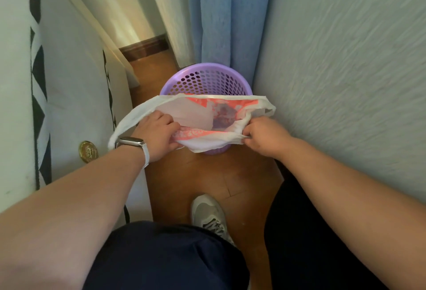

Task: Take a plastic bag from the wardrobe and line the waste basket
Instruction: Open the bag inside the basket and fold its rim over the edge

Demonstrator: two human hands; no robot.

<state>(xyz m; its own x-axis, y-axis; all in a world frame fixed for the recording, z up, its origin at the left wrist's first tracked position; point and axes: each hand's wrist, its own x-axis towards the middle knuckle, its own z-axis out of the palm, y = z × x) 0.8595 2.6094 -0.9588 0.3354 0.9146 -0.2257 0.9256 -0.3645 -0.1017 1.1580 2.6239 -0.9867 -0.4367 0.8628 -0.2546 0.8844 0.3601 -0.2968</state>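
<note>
1. A round purple plastic waste basket (208, 79) with perforated walls stands on the brown wooden floor (214, 174), in a narrow gap between a white bed cover with a black diamond pattern (69, 82) and a pale textured wall (345, 70).
2. A blue curtain (221, 12) hangs directly behind the waste basket and touches its far rim.
3. A thin white plastic bag with red-orange print (207, 114) is held over the near half of the waste basket, mouth spread open and facing up. The far half of the basket remains uncovered.
4. The left hand (159, 135) has its grip closed on the near left edge of the bag's mouth, fingers curled over the plastic. A white-strapped wristwatch (133, 144) sits on this wrist.
5. The right hand (265, 137) has its grip pinched narrow on the near right edge of the bag, bunching the plastic.
6. One bag handle (124, 126) loops loosely outward beside the left hand; the other (268, 105) projects toward the wall.
7. A grey sports shoe (209, 216) rests on the floor, near the basket.
</note>
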